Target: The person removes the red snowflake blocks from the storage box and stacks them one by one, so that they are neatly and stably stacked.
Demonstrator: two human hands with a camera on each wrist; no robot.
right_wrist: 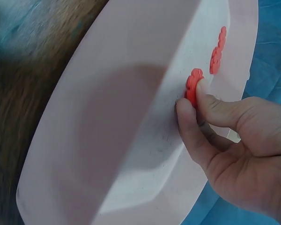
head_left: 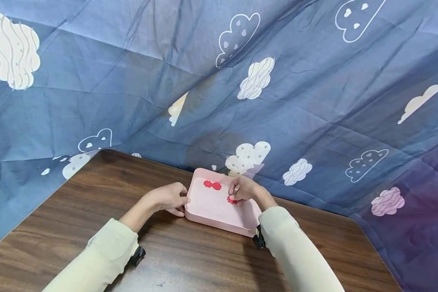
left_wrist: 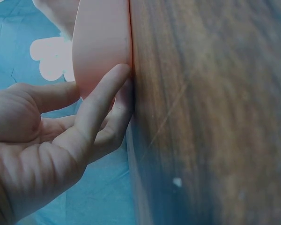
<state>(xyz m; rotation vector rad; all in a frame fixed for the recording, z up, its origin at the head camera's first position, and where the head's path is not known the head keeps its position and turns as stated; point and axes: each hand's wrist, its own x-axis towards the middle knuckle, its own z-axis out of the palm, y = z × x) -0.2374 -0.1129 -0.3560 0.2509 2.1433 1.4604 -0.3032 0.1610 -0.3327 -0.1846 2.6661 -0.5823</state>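
Observation:
A shallow pink tray (head_left: 211, 207) stands on the wooden table. At its left end my left hand (head_left: 169, 198) holds the wall, thumb at the rim and fingers low against the outside, as the left wrist view shows. My right hand (head_left: 245, 188) reaches over the tray and pinches a red flower-shaped piece (right_wrist: 193, 86) between thumb and index finger. Two more red flower-shaped pieces, one on the left (head_left: 207, 183) and one beside it (head_left: 217, 185), lie side by side on the tray floor near the far wall. Whether the held piece touches the floor I cannot tell.
Brown wood-grain table (head_left: 190, 251) surrounds the tray. Behind it hangs a blue cloth (head_left: 149, 121) with cloud prints, close to the tray's far side. A dark wrist device (head_left: 137, 256) sits at the left cuff, another (head_left: 259, 238) at the right.

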